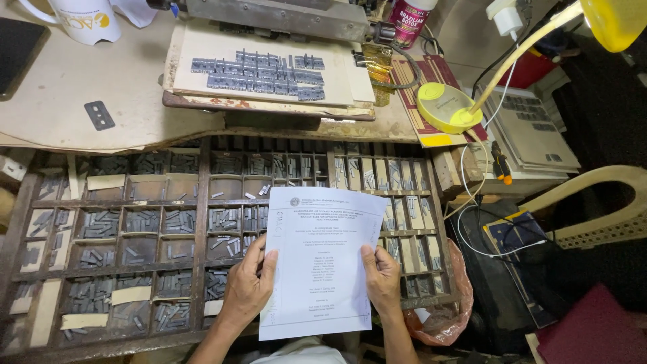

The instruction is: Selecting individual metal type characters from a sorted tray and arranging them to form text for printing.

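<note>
A person holds a white printed sheet of paper (320, 259) in both bare hands above a wooden type case (202, 202). The left hand (248, 286) grips the sheet's left edge, thumb on top of the page and fingers curled beneath it; the right hand (382, 278) clasps the right edge the same way, its thumb pressed flat on the print. The page hangs between the two sets of fingers, tilted slightly, its upper corners reaching well past the fingertips over the middle compartments of the case.

Left of the left hand's fingers, the case's small compartments hold grey metal type pieces (101, 222), some sections lined with tan paper strips. Beyond both hands' fingertips, past the far rim of the case, a block of set type (259, 71) lies in rows on a pale board. Further off to the left stands a white mug (87, 19). To the right of the right hand's fingers, beyond the case, a yellow desk lamp (448, 108) rests its round base on a reddish mat, and a pale plastic chair (600, 209) curves nearby. Just below the right wrist, a pinkish plastic bag (448, 310) bulges beside the case's corner.
</note>
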